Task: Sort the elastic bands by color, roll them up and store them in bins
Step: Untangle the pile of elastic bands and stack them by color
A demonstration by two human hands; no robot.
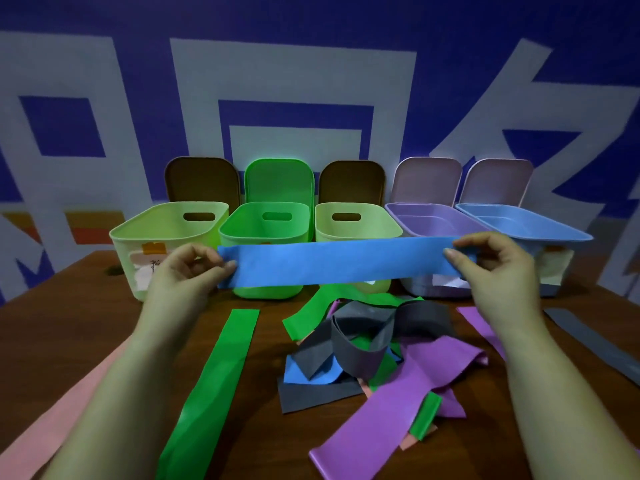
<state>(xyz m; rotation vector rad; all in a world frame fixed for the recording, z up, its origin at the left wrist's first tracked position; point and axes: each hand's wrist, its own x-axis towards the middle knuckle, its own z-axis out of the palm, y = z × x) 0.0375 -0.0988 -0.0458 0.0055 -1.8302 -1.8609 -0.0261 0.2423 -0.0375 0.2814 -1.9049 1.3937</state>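
A brown wooden counter [86, 327] fills the bottom of the frame. Behind it, across the top, stands a dark blue wall [311, 22] with big pale gray shapes [298, 74] painted on it. At the left edge are orange and red stripes [90, 226].

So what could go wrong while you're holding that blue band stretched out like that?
The blue band is pinched only at its ends by the left hand and right hand; one end might slip and snap back. Lowered, it could land on the tangled pile, which already holds blue pieces, and mix in again.
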